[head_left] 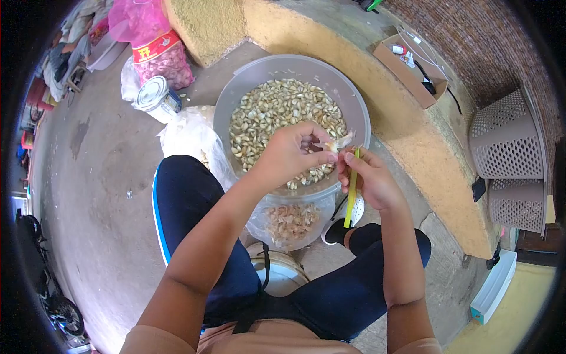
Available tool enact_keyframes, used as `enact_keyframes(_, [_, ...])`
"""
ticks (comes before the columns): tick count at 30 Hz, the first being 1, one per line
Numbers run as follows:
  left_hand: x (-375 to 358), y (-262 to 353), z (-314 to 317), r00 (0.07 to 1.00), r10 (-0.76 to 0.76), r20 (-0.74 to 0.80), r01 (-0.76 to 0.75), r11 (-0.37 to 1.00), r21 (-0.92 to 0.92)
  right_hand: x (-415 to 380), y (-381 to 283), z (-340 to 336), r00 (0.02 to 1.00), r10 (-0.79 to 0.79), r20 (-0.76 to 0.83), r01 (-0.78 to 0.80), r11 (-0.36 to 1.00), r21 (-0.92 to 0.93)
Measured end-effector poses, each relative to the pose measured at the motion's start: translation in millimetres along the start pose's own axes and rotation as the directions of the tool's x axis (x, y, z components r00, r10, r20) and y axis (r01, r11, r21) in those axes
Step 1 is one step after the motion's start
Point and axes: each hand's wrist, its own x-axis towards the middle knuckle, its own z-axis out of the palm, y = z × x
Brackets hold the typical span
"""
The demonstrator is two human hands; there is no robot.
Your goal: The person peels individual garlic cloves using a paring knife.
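Over the right side of a large grey tub [348, 88], my two hands meet. My left hand [298, 150] pinches a garlic clove [337, 143] with loose papery skin sticking up from it. A yellow-handled knife [352, 192] is held in my right hand [368, 174], its handle pointing down toward me. The blade is mostly hidden at the fingers. Many garlic cloves [283, 112] fill the bottom of the tub. Just below it, a clear plastic bag [292, 224] holds dry garlic skins.
A white plastic bag [191, 138] stands left of the tub, beside a metal can [158, 97]. Behind is a pink net sack of garlic [165, 65]. A yellow concrete ledge [413, 141] runs along the right, with a cardboard box [407, 68] and perforated crates [510, 141].
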Motion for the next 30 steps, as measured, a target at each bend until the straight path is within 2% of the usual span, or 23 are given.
enact_keyframes(2, [-1,8,1,0.996,-0.089,0.004,0.088,0.983,-0.162,-1,0,1,0.999,-0.028,0.016,0.029,0.998,-0.062])
enact_keyframes(5, [0,5,1,0.995,-0.085,0.059,0.095,0.978,-0.185,-1,0,-1,0.999,-0.007,0.032,0.01,0.996,-0.092])
enact_keyframes(8, [1,3,2,0.996,0.065,0.06,-0.065,0.998,0.008,-1,-1,-10,1.0,0.017,0.01,-0.012,0.943,-0.332])
enact_keyframes(11, [2,6,-1,0.983,0.143,0.112,-0.164,0.962,0.218,-4,-8,-10,1.0,-0.029,0.01,0.03,0.906,-0.422])
enact_keyframes(14, [0,13,-3,0.97,0.182,0.159,-0.221,0.934,0.28,-10,-13,-4,0.996,-0.009,0.084,0.045,0.9,-0.433])
enact_keyframes(17, [0,13,-5,0.948,0.24,0.207,-0.293,0.914,0.281,-11,-7,-2,0.961,-0.232,0.151,0.277,0.773,-0.571])
enact_keyframes(20, [0,10,-4,0.932,0.28,0.231,-0.325,0.926,0.192,-17,-15,8,0.933,-0.33,0.146,0.326,0.599,-0.732])
enact_keyframes(23, [-4,14,-1,0.965,0.17,0.198,-0.196,0.973,0.12,-15,-10,9,0.9,-0.408,0.152,0.369,0.529,-0.765])
enact_keyframes(26, [-3,13,-1,0.956,0.204,0.209,-0.231,0.967,0.109,-14,-8,8,0.887,-0.438,0.148,0.379,0.504,-0.776])
enact_keyframes(30, [-5,18,0,0.966,0.175,0.192,-0.206,0.966,0.156,-13,-3,10,0.825,-0.542,0.161,0.415,0.388,-0.823])
